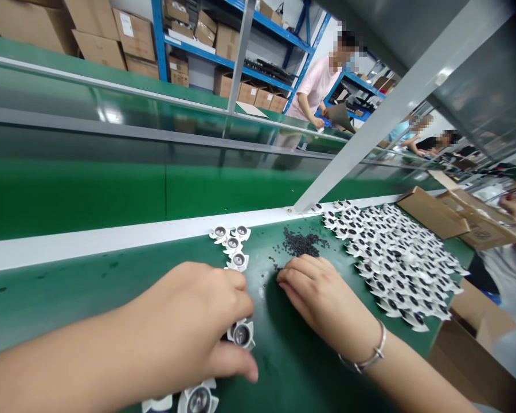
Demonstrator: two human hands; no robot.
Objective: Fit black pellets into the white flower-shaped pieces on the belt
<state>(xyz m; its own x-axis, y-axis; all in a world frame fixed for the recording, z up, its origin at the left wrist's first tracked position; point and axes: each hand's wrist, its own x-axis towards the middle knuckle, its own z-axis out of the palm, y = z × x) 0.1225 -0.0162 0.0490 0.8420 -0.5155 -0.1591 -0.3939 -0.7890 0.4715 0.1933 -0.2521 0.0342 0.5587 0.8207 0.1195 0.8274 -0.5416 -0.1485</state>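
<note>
White plastic, fan-shaped part (241,333) sits pinched under my left hand (189,327), fingers closed on it near the table's front edge. My right hand (322,298) lies just right of it, fingertips narrowed at the near edge of the heap of small black pieces (300,244). I judge I'm picking a piece; next needs a fine pinch, then carrying it left to the part.

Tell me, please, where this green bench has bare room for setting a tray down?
Bare green bench mat lies left of the left hand, below the white edge strip. It is crowded right of the right hand: small black pellets, then a spread of white finned plastic parts.
</note>
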